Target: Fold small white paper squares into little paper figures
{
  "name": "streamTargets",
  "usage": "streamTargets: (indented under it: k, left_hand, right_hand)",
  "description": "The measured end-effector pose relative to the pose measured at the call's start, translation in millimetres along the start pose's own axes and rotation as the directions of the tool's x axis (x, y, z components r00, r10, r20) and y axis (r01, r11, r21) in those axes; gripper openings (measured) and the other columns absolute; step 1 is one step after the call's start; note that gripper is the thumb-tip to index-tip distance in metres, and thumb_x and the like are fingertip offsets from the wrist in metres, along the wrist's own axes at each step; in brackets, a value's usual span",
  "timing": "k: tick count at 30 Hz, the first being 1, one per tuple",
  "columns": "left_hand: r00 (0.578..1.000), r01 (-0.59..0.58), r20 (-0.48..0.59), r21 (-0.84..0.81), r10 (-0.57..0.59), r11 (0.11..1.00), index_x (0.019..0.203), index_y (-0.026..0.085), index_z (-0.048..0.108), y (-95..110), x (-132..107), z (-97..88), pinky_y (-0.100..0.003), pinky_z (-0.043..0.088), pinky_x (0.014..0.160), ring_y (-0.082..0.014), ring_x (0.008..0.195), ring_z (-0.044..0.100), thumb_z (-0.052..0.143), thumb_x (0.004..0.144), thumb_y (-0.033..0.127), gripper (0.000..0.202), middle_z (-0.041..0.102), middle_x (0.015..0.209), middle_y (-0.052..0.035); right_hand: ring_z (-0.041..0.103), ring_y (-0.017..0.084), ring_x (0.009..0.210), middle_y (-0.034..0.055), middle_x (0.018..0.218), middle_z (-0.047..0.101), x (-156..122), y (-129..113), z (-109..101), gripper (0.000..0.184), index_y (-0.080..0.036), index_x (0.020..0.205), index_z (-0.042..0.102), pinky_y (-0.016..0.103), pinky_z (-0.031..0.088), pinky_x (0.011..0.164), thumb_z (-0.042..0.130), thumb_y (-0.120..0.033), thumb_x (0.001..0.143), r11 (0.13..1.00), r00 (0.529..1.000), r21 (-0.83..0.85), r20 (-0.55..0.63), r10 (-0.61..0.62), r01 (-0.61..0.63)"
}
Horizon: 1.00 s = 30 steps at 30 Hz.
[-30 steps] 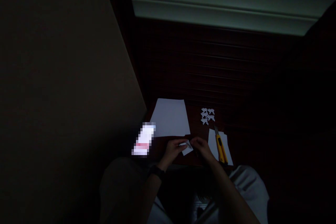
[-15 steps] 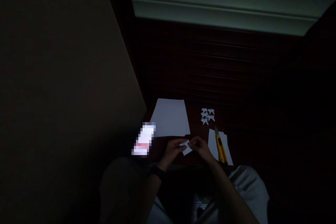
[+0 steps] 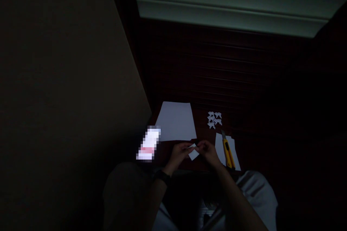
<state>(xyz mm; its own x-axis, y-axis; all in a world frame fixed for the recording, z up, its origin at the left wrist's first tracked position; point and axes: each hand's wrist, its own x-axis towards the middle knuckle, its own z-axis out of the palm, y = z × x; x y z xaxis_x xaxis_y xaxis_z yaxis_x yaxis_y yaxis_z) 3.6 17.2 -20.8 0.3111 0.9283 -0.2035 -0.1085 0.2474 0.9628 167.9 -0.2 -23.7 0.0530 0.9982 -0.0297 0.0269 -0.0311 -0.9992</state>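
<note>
A small white piece of paper, apparently folded, is held between both hands over the front of the dark table. My left hand pinches its left side, fingers closed. From the other side, my right hand grips the upper right edge between thumb and fingers. The paper's lower corner points toward me. Fingers cover its upper edge, so the folds there are hard to make out in the dim light.
Large white sheets lie behind my left hand, with a lit, pixelated phone at their left. Several small folded paper shapes sit at the back right. A yellow utility knife, blade out, rests on smaller white sheets.
The fingers have shifted slightly on the small paper, and more of its lower face shows. Everything else on the table stays where it was.
</note>
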Motion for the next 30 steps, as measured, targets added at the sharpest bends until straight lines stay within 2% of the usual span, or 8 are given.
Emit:
streamTargets:
  k: [3, 6, 10, 15, 19, 25, 30]
  left_hand:
    - [0.999, 0.012, 0.046, -0.046, -0.010, 0.999, 0.095, 0.010, 0.061, 0.6, -1.2, -0.1, -0.031, 0.052, 0.059, -0.0216, 0.074, 0.063, 0.063, 0.069, 0.039, 0.039, 0.066, 0.087, -0.0117]
    - [1.000, 0.006, 0.030, -0.043, -0.005, 0.999, 0.090, 0.010, 0.061, -1.0, -0.7, -0.4, -0.030, 0.052, 0.057, -0.0208, 0.072, 0.063, 0.064, 0.068, 0.039, 0.037, 0.066, 0.086, -0.0109]
    - [1.000, 0.011, 0.011, -0.022, -0.011, 1.000, 0.082, 0.010, 0.060, -3.1, 0.6, -0.6, -0.029, 0.052, 0.053, -0.0198, 0.068, 0.063, 0.066, 0.066, 0.039, 0.034, 0.065, 0.079, -0.0090]
    - [0.999, 0.014, 0.047, -0.046, -0.012, 0.999, 0.080, 0.011, 0.060, -3.0, 0.5, -0.4, -0.030, 0.053, 0.056, -0.0188, 0.068, 0.063, 0.062, 0.068, 0.042, 0.033, 0.065, 0.076, -0.0071]
    - [0.998, 0.008, 0.057, 0.013, -0.009, 1.000, 0.078, 0.011, 0.060, -3.6, 0.0, -0.2, -0.028, 0.052, 0.053, -0.0175, 0.064, 0.063, 0.062, 0.067, 0.043, 0.034, 0.065, 0.073, -0.0063]
    - [0.996, 0.024, 0.086, 0.021, -0.025, 1.000, 0.076, 0.011, 0.060, -1.3, -1.4, 0.7, -0.030, 0.053, 0.054, -0.0186, 0.066, 0.063, 0.064, 0.065, 0.043, 0.034, 0.065, 0.072, -0.0065]
    - [0.997, 0.025, 0.072, 0.026, -0.027, 0.999, 0.078, 0.011, 0.060, -2.9, 0.2, 1.4, -0.030, 0.053, 0.052, -0.0204, 0.068, 0.063, 0.064, 0.065, 0.043, 0.035, 0.065, 0.074, -0.0075]
  right_hand:
    - [0.047, 0.010, 0.054, -0.0035, 0.060, 0.050, 0.9, 0.5, -0.3, 0.026, -0.017, 0.084, 0.057, 0.022, 0.039, 0.053, 0.065, -0.037, 0.069, 0.999, 1.000, 0.036, -0.028, -0.013, 0.014]
    - [0.049, 0.012, 0.057, -0.0019, 0.062, 0.054, 1.0, 1.6, -0.8, 0.029, -0.016, 0.088, 0.059, 0.023, 0.039, 0.055, 0.064, -0.038, 0.069, 1.000, 1.000, 0.002, 0.009, 0.000, 0.000]
    - [0.053, 0.014, 0.062, 0.0024, 0.067, 0.060, 0.9, 5.8, -2.0, 0.028, -0.014, 0.077, 0.063, 0.024, 0.040, 0.057, 0.062, -0.041, 0.070, 0.997, 0.996, -0.069, 0.084, 0.021, -0.015]
    - [0.052, 0.014, 0.060, 0.0022, 0.066, 0.060, 1.6, 6.2, -2.5, 0.028, -0.013, 0.075, 0.064, 0.023, 0.039, 0.056, 0.060, -0.041, 0.072, 0.997, 0.997, -0.074, 0.074, 0.024, -0.019]
    - [0.052, 0.013, 0.061, 0.0019, 0.069, 0.061, 1.9, 0.2, -1.2, 0.028, -0.014, 0.079, 0.064, 0.023, 0.038, 0.056, 0.059, -0.041, 0.073, 0.997, 0.997, -0.077, 0.074, -0.003, 0.009]
    - [0.048, 0.012, 0.053, 0.0001, 0.059, 0.057, 3.3, 1.0, 0.7, 0.032, -0.014, 0.070, 0.062, 0.022, 0.035, 0.049, 0.058, -0.046, 0.072, 0.996, 0.997, -0.078, 0.059, 0.054, -0.050]
    - [0.048, 0.012, 0.056, 0.0001, 0.059, 0.055, 3.1, 3.5, 1.1, 0.033, -0.014, 0.067, 0.060, 0.021, 0.035, 0.049, 0.055, -0.046, 0.074, 0.992, 0.999, -0.123, 0.045, 0.012, -0.007]
